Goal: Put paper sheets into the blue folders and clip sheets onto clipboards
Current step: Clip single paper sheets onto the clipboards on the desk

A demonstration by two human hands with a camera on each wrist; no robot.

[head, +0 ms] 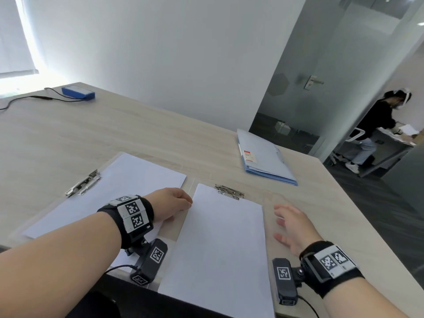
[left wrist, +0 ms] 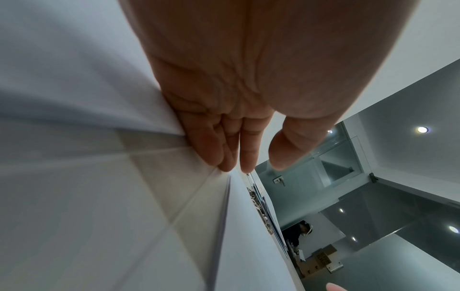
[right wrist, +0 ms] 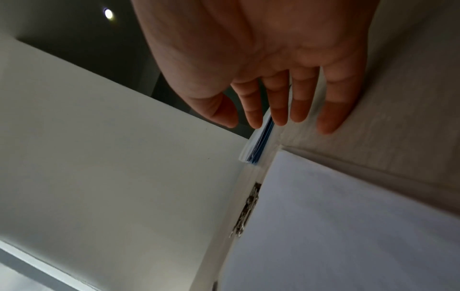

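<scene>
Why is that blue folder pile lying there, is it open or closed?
Closed. The blue folders lie flat in a stack on the table, covers down, with white sheet edges showing at the side. Why they are there, the pictures cannot tell.

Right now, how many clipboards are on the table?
2. One clipboard lies to the left under the left hand; the other clipboard lies between both hands.

An office: a pale wood-grain table [head: 96, 134] with blue folders [head: 266, 157] at two o'clock, a frosted glass door [head: 305, 76], recessed ceiling lights [left wrist: 422, 129].
</scene>
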